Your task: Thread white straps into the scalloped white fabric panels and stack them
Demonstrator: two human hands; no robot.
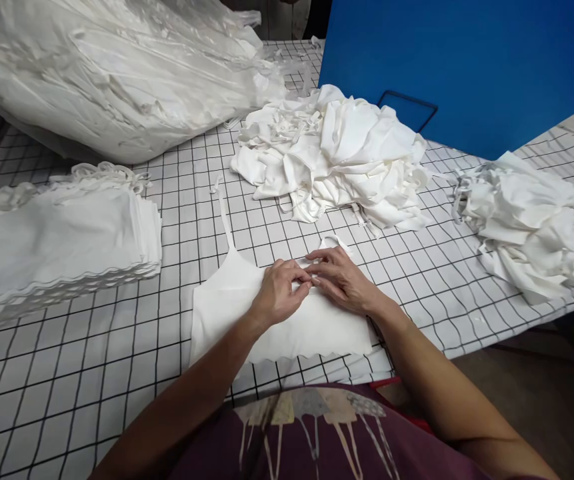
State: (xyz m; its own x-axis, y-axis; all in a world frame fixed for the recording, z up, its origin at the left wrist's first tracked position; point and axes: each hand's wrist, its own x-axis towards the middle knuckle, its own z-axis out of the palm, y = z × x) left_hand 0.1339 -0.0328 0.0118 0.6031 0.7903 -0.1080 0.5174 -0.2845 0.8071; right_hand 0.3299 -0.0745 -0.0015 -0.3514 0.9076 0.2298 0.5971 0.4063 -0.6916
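A white strappy camisole top [227, 300] lies spread in front of me, its scalloped hem toward my body. One thin strap stretches away from its left side, and the other curls behind my right hand. At the middle of the neckline, my left hand [281, 291] is closed, thumb and fingers pinching the fabric. My right hand [341, 279] meets it there, its fingertips bent together on the same edge. Whatever small detail sits between the fingertips is hidden.
A neat stack of white tops [67, 233] lies at left, below a large clear plastic bag [131, 80] full of white garments. Loose white garments [337, 153] are heaped behind my hands, with another pile [531, 227] at right. A blue board [457, 67] stands behind the checked tablecloth [91, 360].
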